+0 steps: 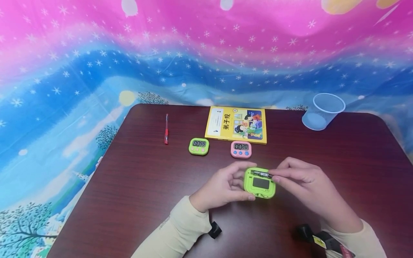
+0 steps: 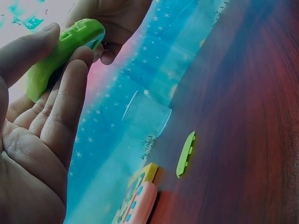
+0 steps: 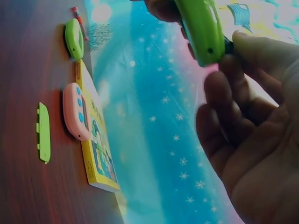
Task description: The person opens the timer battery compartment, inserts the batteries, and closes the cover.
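Observation:
My left hand (image 1: pixel 222 184) grips a green digital timer (image 1: pixel 260 192) by its edges, back side up. A black battery (image 1: pixel 259 174) lies along the slot in the timer's back. With thumb and fingertips, my right hand (image 1: pixel 308 182) pinches the right end of this battery. In the right wrist view, the battery's dark end (image 3: pixel 229 45) shows between thumb and timer. A slim green battery cover (image 2: pixel 187 154) lies on the table in both wrist views; in the head view I cannot see it.
Beyond the hands lie a second green timer (image 1: pixel 198 147) and a pink timer (image 1: pixel 241 149). Behind them is a yellow book (image 1: pixel 209 136). A red pen (image 1: pixel 166 129) lies at left, and a clear cup (image 1: pixel 317 116) stands at the back right of the dark table (image 1: pixel 135 172).

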{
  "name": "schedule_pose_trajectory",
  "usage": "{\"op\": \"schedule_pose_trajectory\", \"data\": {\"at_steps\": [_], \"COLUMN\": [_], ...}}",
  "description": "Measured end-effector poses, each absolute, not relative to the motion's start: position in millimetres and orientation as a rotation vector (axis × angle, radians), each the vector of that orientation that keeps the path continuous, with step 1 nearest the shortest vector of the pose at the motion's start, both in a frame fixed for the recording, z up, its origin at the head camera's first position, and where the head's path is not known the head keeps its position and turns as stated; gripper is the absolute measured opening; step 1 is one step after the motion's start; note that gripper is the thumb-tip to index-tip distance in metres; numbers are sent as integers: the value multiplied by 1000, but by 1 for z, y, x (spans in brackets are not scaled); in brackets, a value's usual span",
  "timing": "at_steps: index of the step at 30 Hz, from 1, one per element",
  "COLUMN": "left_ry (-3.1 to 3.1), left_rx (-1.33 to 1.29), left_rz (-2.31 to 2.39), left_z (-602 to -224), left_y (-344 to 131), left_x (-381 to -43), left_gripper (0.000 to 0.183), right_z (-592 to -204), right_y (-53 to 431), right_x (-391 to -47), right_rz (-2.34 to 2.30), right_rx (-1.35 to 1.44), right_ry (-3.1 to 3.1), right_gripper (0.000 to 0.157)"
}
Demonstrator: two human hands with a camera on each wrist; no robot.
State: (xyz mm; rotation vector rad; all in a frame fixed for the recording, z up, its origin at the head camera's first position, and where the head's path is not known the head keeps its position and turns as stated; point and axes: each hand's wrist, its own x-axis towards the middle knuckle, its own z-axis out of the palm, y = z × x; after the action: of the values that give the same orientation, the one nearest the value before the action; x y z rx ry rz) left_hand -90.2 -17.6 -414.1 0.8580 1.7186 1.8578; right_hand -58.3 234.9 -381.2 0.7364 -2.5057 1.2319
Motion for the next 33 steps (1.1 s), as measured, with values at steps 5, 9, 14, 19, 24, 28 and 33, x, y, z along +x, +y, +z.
{"op": "schedule_pose_trajectory", "data": {"at_steps": [5,9,14,19,24,28,33], "left_ry": [1695,1697,1698,1692,1686,1710,1743], "left_rx": [851,864,881,899,904,932,961], "left_rz": [1861,1857,1857,1855,1858,1863,1849], "left_z": [-415,-415,-414,-413,-414,-415,-415], "left_y": [-18,-18,-19,-21,-20,-20,-19], "left_x": [-90,-90,-90,-91,-90,-90,-90], "left_gripper": [73,72,73,72,71,71,71], "right_z": [-381,-384,-388,-390,-389,-387,-383], "right_y": [241,242,242,242,241,240,238], "right_x": [-60,-64,-68,-68,-68,-67,-65], "right_rz": [1317,1403,1513,1610,1679,1718,1699], "right_rx": [743,623,596,567,505,425,378], "right_ry": [-2557,-2636,-2675,-2693,-2704,-2727,-2752], "right_gripper": [37,33,27,16,12,10,9]}}
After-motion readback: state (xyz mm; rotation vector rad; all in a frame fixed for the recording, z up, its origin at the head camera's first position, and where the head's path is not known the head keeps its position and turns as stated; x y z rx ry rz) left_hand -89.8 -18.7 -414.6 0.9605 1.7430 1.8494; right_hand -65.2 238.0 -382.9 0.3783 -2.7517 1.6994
